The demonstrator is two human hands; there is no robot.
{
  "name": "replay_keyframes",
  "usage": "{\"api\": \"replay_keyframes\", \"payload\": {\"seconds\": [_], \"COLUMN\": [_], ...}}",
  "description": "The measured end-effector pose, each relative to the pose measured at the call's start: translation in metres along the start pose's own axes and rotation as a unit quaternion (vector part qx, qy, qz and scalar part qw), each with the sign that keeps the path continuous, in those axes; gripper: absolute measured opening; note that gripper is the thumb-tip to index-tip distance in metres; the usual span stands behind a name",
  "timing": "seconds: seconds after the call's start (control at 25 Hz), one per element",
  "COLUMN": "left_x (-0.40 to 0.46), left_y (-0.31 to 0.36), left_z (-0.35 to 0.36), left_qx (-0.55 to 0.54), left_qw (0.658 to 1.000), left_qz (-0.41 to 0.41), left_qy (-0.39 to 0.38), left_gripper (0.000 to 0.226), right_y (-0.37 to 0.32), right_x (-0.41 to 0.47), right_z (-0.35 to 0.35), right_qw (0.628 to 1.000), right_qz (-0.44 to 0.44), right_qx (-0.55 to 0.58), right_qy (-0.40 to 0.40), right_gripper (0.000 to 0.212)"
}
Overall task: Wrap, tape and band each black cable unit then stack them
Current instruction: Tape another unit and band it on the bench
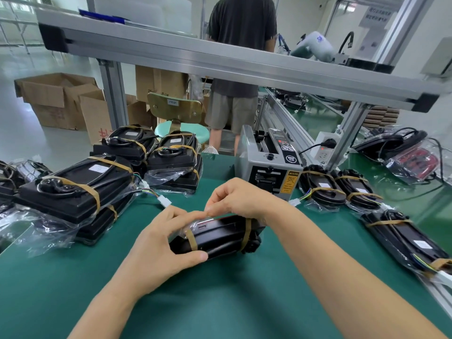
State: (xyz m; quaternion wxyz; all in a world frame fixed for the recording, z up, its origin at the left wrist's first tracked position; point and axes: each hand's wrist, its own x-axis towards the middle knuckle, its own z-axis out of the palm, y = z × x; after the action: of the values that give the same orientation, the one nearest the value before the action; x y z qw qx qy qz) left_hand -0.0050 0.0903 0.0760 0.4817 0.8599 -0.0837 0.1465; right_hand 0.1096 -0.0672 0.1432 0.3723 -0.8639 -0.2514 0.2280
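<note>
Right hand (241,199) hides the cable unit's (220,237) far end; stacked units (9,177) at the desk's left edge are cut off.

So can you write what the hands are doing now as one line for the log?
left hand: grips black cable unit | right hand: pinches its plastic wrap | two bands on | stack: left
</note>
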Motion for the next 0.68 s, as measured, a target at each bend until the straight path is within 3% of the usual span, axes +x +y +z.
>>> {"api": "replay_keyframes", "payload": {"seconds": [0.16, 0.32, 0.44, 0.52, 0.6, 0.68], "left_x": [-0.006, -0.009, -0.009, -0.008, -0.008, -0.008], "left_y": [-0.01, -0.017, -0.017, -0.015, -0.014, -0.013], "left_z": [0.008, 0.018, 0.02, 0.021, 0.021, 0.02], "left_qx": [-0.072, -0.06, -0.04, -0.039, -0.033, -0.026], "left_qw": [0.997, 0.998, 0.998, 0.998, 0.998, 0.998], "left_qz": [-0.011, -0.027, -0.042, -0.051, -0.057, -0.062], "left_qy": [-0.025, 0.021, 0.032, 0.024, 0.022, 0.022], "left_gripper": [0.065, 0.059, 0.068, 0.071, 0.067, 0.059], "right_y": [0.027, 0.068, 0.086, 0.077, 0.051, 0.029], "right_x": [-0.003, -0.018, -0.031, -0.038, -0.041, -0.037], "right_z": [-0.012, -0.031, -0.029, -0.024, -0.014, 0.0], "right_qw": [0.991, 0.938, 0.911, 0.91, 0.935, 0.952], "right_qz": [-0.009, 0.016, 0.043, -0.068, -0.204, -0.257], "right_qx": [0.007, 0.094, 0.13, 0.124, 0.051, -0.055], "right_qy": [0.133, 0.332, 0.39, 0.389, 0.285, 0.158], "right_gripper": [0.011, 0.018, 0.014, 0.009, 0.006, 0.025]}}
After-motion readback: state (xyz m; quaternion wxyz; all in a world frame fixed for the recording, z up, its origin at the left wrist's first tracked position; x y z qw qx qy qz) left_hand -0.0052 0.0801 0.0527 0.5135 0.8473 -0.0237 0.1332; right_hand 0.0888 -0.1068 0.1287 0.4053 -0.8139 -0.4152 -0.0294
